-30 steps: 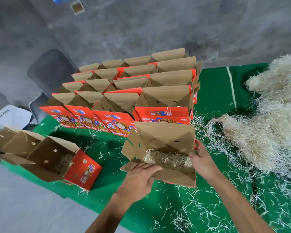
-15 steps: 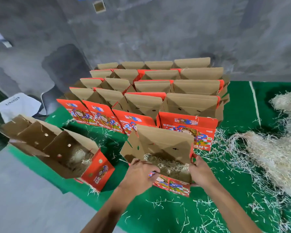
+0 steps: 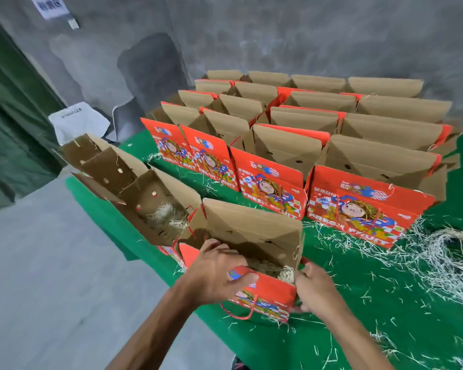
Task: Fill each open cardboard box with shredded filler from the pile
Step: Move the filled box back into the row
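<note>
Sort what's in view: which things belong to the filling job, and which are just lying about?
Job:
held box, filler inside
left hand and right hand gripping it
tipped boxes
rows of open boxes
filler pile

Lying about:
white cloth
wall notice
green curtain

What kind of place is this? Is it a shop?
Probably a packing workshop, not a shop: rows of open fruit gift boxes on a green-covered table, loose shredded filler, and bare concrete walls.

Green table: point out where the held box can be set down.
The freest strip of green table lies near the hands, between the held box and the filler pile, with only stray shreds. A narrower gap runs before the printed front row. Behind it the boxes stand packed; the tilted boxes crowd the left.
</note>
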Demonstrator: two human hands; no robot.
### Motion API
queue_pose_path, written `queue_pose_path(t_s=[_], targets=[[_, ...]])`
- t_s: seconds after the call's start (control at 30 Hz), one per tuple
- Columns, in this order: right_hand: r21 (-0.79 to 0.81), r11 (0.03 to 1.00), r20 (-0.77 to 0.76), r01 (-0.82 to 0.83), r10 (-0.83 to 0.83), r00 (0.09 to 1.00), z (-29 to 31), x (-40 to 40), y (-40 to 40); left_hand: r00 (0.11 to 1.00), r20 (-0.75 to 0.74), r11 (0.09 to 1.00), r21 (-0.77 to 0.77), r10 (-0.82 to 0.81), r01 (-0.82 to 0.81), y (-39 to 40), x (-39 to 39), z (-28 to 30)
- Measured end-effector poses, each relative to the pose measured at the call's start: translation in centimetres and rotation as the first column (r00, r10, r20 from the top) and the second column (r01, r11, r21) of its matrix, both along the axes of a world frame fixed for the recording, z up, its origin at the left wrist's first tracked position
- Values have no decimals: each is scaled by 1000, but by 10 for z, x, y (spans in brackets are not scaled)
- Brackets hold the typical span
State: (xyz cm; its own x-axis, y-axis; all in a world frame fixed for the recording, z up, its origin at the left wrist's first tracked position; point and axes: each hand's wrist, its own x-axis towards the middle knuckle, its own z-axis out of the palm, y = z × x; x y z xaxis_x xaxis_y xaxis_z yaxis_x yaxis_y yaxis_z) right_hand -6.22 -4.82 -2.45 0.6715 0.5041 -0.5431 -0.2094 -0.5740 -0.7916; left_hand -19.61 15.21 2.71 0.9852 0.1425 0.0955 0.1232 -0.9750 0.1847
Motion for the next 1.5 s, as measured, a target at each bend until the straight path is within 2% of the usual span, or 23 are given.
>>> queue_pose_path(t_s=[0.17,0.3,0.47,0.53,0.63,0.97,1.03,1.1,1.2,1.4,1.5], targets=[[88,995,-10,44,-44,999,-5,-31,24,991,89,995,11,97,-99,23,-4,0],[79,997,-21,13,-12,1000,0,-34,27,991,116,996,-58,71,-65,24,8,2],[61,995,-126,80,-72,989,1,-33,27,980,191,990,-137,50,-24,13,16,-3],[48,997,-89,53,-48,995,1,-40,28,977,210,983,-185,34,5,9,19,-5],[-39,999,64,-16,18,998,-2,-55,33,972,233,974,-226,28,26,7,22,-9],[29,990,13,137,-137,990,-2,-75,57,961,257,959,-281,104,-29,21,21,-13],[32,989,58,143,-144,988,-1,-71,57,960,250,954,-297,128,-50,17,24,-11],[113,980,134,167,-181,974,-1,-66,54,955,259,953,-296,146,-66,12,28,-9],[285,933,135,219,-265,955,2,-54,50,945,271,942,-323,184,-91,5,38,-2],[413,883,211,222,-330,920,13,-25,48,930,342,934,-357,138,-8,-16,79,12],[402,895,282,194,-323,904,22,-2,42,919,389,924,-371,67,90,-21,114,24]])
